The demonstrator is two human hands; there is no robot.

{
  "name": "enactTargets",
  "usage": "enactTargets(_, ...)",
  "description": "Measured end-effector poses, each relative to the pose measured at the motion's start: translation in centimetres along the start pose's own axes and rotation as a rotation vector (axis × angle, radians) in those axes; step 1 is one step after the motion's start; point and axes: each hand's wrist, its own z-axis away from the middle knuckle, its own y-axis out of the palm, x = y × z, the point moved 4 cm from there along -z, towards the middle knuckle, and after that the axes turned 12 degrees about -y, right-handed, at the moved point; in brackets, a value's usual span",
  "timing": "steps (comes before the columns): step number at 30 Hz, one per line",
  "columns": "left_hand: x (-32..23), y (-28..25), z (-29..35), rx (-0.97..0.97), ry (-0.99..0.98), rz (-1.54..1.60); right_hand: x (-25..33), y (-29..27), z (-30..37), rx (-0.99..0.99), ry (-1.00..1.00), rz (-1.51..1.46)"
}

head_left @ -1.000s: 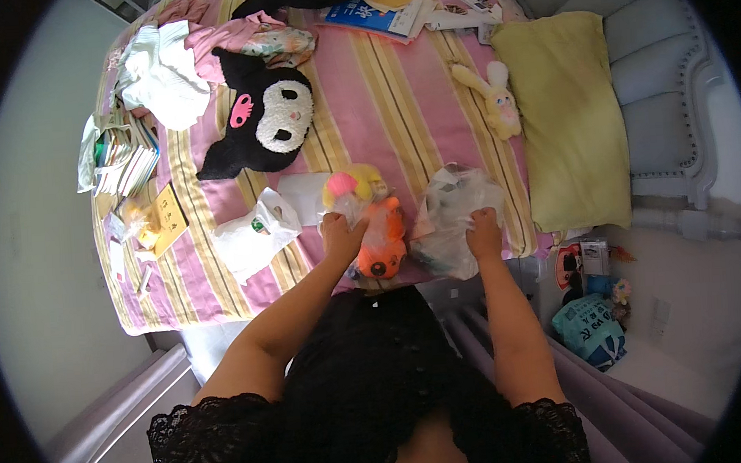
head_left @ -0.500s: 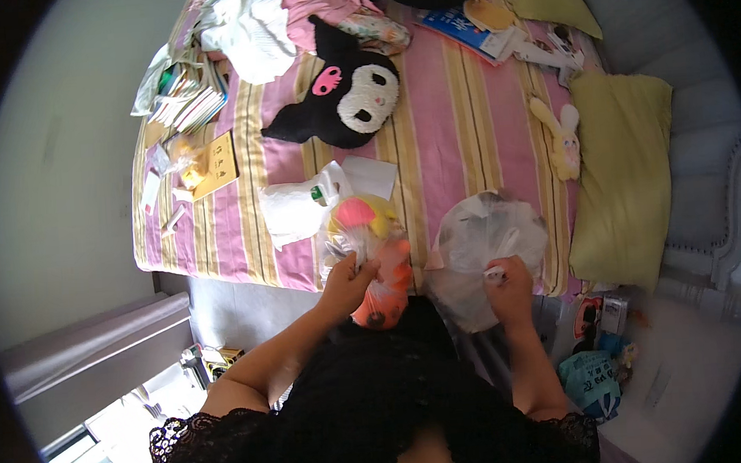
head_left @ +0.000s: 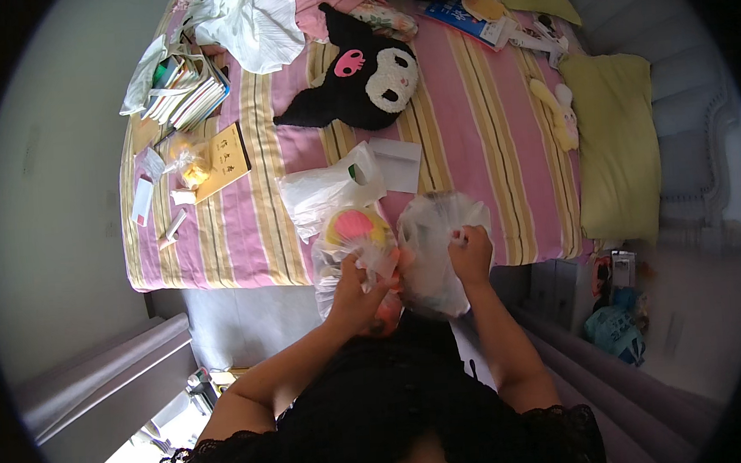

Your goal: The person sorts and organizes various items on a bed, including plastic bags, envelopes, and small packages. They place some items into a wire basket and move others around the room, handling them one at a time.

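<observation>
My left hand (head_left: 357,300) is closed on the gathered top of a clear plastic bag (head_left: 331,259). Through its film show a yellow and pink round thing and orange-red things, whose kind I cannot make out. To its right, my right hand (head_left: 472,255) pinches the top of a second, whitish see-through plastic bag (head_left: 427,262). Pale and grey shapes show faintly inside that one. Both bags hang at the bed's near edge, side by side and seemingly touching. Just beyond them a white plastic bag (head_left: 326,192) lies on the bed beside a white sheet (head_left: 399,163).
On the striped bed (head_left: 485,165) lie a black plush cushion (head_left: 336,85), a yellow booklet (head_left: 229,159), a stack of books (head_left: 184,94), a plush rabbit (head_left: 560,114) and a green pillow (head_left: 616,148). A teal bag (head_left: 614,331) stands on the floor at right.
My right hand has brought the whitish bag leftward, up against the left one. My left hand keeps its grip with little movement. The view has shifted slightly.
</observation>
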Motion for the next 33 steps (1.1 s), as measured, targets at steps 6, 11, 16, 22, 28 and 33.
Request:
enactTargets(6,1.1,-5.3,1.4,0.005,0.119,0.061,-2.6,6.2,3.0,-0.006,-0.036,-0.11)
enactTargets(11,-0.4,-7.2,1.7,-0.013,0.228,0.021,5.1,3.9,4.2,0.094,-0.112,-0.079)
enactTargets(16,-8.6,-4.9,4.3,0.289,0.392,-0.529,18.3,-4.7,4.7,0.05,-0.682,0.025)
enactTargets(22,-16.7,3.3,6.1,0.475,0.895,-0.663,15.9,-8.8,4.3,-0.055,-0.55,0.031)
enactTargets(28,-18.6,12.5,4.6,0.457,0.925,-0.693,10.8,-16.7,4.6,-0.209,-0.292,-0.152)
enactTargets(33,-20.4,21.0,3.6,0.585,1.062,-0.69,3.9,-20.0,4.1,-0.182,-0.129,-0.323)
